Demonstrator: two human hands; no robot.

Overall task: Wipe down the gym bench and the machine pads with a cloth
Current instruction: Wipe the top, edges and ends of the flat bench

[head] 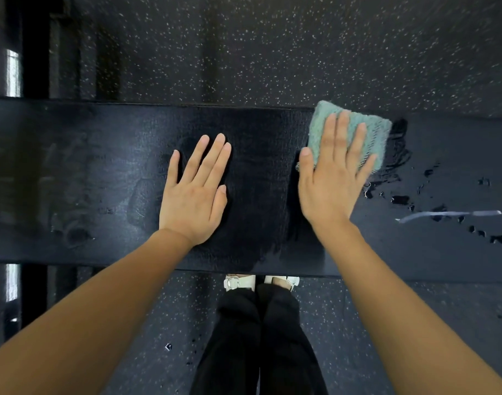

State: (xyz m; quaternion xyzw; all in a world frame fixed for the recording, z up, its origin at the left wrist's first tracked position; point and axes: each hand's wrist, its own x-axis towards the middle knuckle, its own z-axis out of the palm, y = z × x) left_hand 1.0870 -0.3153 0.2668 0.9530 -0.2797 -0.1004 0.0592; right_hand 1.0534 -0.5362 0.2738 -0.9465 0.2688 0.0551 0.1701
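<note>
- We are pressing our right hand (332, 181) flat, fingers straight, onto a folded teal cloth (370, 132), which is lying on the black gym bench (101, 166) right of centre, toward its far edge.
- We are resting our left hand (195, 192) flat on the pad, left of the cloth and apart from it, fingers straight, holding nothing.
- Liquid droplets (400, 199) are sitting on the pad just right of the cloth.
- Speckled floor (244, 52) is showing beyond the far edge and below the near edge, where our white sandals (239, 282) are standing.
</note>
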